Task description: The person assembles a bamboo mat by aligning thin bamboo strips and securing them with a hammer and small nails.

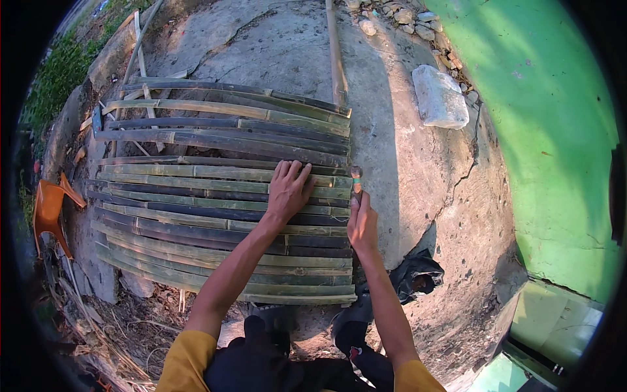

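Observation:
Split bamboo slats [196, 215], green, tan and dark, lie side by side in a wide panel in front of me. My left hand [289, 189] rests on the slats near their right ends, fingers spread and pressing lightly on the top faces. Just past those ends, my right hand [363, 225] is closed around a short hand tool [356, 179] with a grey tip and a green and orange band. The tool stands beside the row of ends; its exact kind is hard to make out. A thin pale strand shows by the slats near my right hand.
A bamboo pole [336, 55] runs away from the panel's far right corner. On the right are a pale stone block [439, 97], a green wall [542, 130] and a black plastic bag [421, 274]. An orange plastic chair [49, 215] lies at the left.

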A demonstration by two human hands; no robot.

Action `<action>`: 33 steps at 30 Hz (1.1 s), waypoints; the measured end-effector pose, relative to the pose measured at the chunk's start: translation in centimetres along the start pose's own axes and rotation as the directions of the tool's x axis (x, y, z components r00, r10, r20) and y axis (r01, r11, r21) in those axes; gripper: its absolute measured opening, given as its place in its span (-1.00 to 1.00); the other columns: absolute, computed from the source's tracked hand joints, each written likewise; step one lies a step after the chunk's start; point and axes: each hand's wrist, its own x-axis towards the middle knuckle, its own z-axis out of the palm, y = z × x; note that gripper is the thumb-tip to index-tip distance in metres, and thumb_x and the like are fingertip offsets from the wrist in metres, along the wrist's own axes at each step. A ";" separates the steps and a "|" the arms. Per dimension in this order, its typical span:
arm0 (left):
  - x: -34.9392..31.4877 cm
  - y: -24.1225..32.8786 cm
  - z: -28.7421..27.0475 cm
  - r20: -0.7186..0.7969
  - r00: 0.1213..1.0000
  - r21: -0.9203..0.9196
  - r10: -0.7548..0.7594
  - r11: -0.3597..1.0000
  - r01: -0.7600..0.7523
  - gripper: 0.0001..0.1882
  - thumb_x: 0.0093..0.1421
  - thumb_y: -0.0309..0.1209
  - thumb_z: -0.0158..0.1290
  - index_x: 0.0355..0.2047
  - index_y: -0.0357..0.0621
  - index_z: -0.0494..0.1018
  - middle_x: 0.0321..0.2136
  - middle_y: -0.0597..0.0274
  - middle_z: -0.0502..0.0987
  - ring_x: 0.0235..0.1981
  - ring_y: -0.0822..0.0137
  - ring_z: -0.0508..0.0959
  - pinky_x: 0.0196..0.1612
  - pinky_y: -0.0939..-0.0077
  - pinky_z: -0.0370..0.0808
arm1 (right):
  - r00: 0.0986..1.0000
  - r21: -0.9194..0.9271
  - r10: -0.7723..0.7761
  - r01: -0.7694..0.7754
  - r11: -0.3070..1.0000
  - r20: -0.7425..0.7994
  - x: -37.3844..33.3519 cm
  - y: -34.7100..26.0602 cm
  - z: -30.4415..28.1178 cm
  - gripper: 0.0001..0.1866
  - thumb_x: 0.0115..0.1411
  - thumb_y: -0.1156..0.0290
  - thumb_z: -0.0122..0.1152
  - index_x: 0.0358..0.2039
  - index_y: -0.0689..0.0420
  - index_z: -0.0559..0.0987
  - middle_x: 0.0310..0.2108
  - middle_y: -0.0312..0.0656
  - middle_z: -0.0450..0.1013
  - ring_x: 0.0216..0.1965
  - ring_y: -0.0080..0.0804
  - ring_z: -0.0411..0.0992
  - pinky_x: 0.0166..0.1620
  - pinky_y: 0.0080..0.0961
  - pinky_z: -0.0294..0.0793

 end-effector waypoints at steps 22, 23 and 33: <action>-0.8 -0.4 0.2 -0.004 0.999 -0.054 -0.035 0.998 0.035 -0.64 0.23 -0.27 0.21 -0.04 -0.23 0.58 -0.20 0.08 0.47 -0.12 0.02 0.46 0.09 0.12 0.43 | 0.995 -0.064 0.031 -0.025 0.998 0.093 0.2 0.9 -0.5 -0.81 0.48 0.43 -0.05 -0.03 0.29 0.35 -0.57 0.20 0.46 -0.52 0.31 0.51 -0.56 -0.02 0.36; -0.4 -0.4 0.1 -0.038 0.999 -0.031 -0.015 0.999 0.014 -0.65 0.21 -0.29 0.24 -0.05 -0.22 0.59 -0.22 0.11 0.48 -0.13 0.05 0.47 0.03 0.16 0.46 | 0.998 0.009 -0.054 0.054 0.998 -0.010 0.1 0.3 -0.9 -0.83 0.48 0.42 -0.05 -0.06 0.27 0.34 -0.57 0.21 0.46 -0.52 0.33 0.50 -0.56 0.01 0.35; -0.2 0.0 -0.2 -0.029 0.999 -0.044 -0.026 0.999 0.025 -0.65 0.23 -0.28 0.21 -0.06 -0.25 0.58 -0.21 0.08 0.46 -0.13 0.01 0.46 0.12 0.13 0.43 | 0.989 0.103 -0.054 0.069 0.992 -0.135 0.7 0.4 -2.2 -0.76 0.51 0.33 -0.10 -0.03 0.26 0.38 -0.62 -0.06 0.37 -0.63 -0.12 0.41 -0.51 -0.17 0.29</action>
